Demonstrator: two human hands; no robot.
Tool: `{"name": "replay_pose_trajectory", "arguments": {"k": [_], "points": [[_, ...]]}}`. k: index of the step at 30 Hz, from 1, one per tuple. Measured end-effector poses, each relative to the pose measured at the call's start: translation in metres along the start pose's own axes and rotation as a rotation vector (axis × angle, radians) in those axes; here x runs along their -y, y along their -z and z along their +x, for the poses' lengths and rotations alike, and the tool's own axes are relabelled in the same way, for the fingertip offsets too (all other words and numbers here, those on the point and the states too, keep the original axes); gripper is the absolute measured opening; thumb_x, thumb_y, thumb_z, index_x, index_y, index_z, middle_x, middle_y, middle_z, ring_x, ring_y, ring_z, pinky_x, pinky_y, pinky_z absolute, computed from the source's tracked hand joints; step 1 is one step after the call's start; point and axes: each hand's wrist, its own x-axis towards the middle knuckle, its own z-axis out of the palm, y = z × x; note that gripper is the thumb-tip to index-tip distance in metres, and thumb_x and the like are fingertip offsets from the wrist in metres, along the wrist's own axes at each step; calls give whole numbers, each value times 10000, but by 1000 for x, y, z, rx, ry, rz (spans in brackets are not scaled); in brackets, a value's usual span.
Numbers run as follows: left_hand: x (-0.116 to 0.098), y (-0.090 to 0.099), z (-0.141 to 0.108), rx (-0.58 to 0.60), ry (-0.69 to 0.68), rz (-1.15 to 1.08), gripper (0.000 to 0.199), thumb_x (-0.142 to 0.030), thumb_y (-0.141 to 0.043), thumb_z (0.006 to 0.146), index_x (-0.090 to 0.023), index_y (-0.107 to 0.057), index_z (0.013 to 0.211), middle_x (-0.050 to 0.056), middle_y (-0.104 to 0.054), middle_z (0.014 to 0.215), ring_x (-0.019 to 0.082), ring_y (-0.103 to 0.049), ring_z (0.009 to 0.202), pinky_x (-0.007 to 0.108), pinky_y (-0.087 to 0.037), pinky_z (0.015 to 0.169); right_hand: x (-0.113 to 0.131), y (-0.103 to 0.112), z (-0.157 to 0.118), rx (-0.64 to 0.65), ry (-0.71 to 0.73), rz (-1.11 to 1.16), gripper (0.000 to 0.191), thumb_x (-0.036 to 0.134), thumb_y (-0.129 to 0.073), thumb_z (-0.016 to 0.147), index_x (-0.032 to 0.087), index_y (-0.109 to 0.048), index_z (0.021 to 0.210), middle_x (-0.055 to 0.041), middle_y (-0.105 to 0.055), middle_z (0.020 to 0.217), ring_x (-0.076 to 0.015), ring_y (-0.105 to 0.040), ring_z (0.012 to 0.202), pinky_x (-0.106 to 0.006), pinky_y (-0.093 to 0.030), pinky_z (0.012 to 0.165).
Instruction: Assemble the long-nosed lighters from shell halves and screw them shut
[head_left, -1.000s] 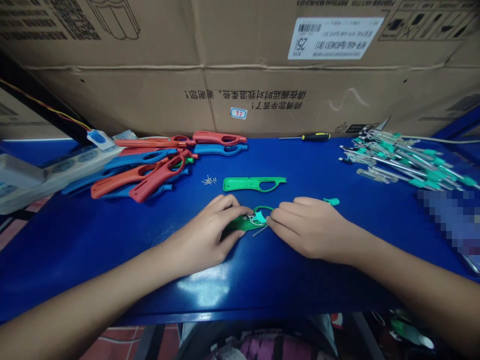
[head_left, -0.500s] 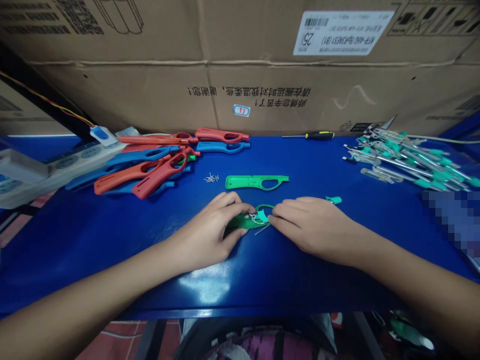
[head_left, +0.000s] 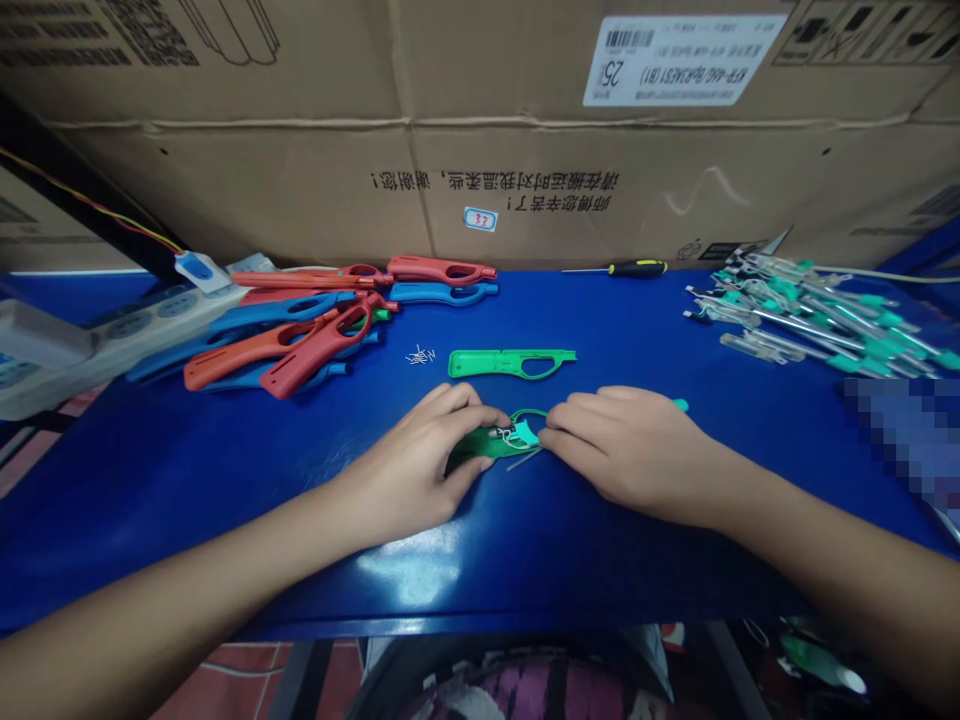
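A dark green half shell (head_left: 474, 450) lies low over the blue table between my hands. My left hand (head_left: 431, 455) grips its left part, with the thumb below and the fingers above. My right hand (head_left: 622, 445) is closed at the right part, its fingertips pressed by a teal trigger piece (head_left: 524, 433) with white wires; its palm hides what is under it. A teal tip shows just beyond the right knuckles. A thin grey rod (head_left: 523, 459) sticks out below the trigger. Behind them rests another green half shell (head_left: 495, 363), inner side up.
Small screws (head_left: 420, 355) lie left of the rear shell. Red and blue casings (head_left: 292, 345) and a power strip (head_left: 150, 315) are at left. A screwdriver (head_left: 637, 269) lies before the cardboard box (head_left: 300, 180). Teal-and-metal parts (head_left: 832, 310) are piled at right.
My right hand has shifted and turned slightly over the shell, covering more of the teal tip behind its knuckles. My left hand keeps its grip. The view has moved a little.
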Motion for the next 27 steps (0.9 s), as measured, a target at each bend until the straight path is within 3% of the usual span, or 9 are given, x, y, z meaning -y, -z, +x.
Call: {"name": "replay_pose_trajectory", "arguments": {"k": [19,27], "points": [[2,-2,0,-15,-17,10,321,-128,-577,915,-193,-614,1227,79,-572,1096,256,-535,1077,455,-487,971,-4,-6,1,-32,16,51,455,147,-255,1054,116,-699,956,-109,-690,893,-182,-551,749,-315,-374,620],[0,-2,-1,-22,-19,16,326,-121,-570,922,-187,-598,1240,81,-571,1120,251,-522,1089,448,-471,989,-5,-6,0,13,-13,127,368,126,-327,1017,108,-694,1003,-125,-689,937,-189,-575,780,-313,-437,649]]}}
